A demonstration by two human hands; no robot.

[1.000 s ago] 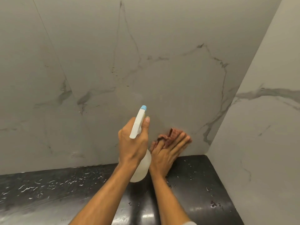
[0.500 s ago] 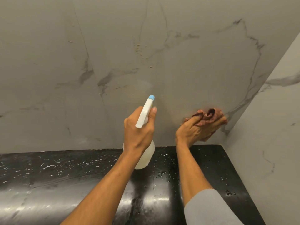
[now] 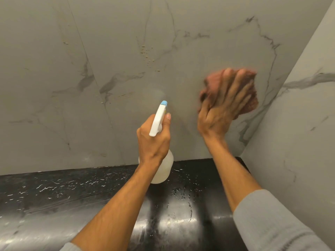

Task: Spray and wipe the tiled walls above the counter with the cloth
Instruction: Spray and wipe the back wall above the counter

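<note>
- Two hands are up at the grey-veined tiled wall (image 3: 126,51) above the wet black tabletop (image 3: 72,192)
- Left hand (image 3: 154,140) grips the spray bottle (image 3: 163,169) at its neck, blue nozzle toward the wall
- Right hand (image 3: 220,109), at 2 o'clock from the nozzle, lies flat with straight, spread fingers, pressing the reddish cloth (image 3: 249,104) against the tile; both blurred
- Droplets (image 3: 145,51) cling at 11 o'clock from the nozzle

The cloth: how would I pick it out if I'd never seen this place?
Find the grey marbled back wall above the black counter, then look right, toward the side wall. There the right hand presses a crumpled cloth flat against the tile. It is the only reddish-brown thing; the spray bottle left of it is white with a blue tip.
</note>
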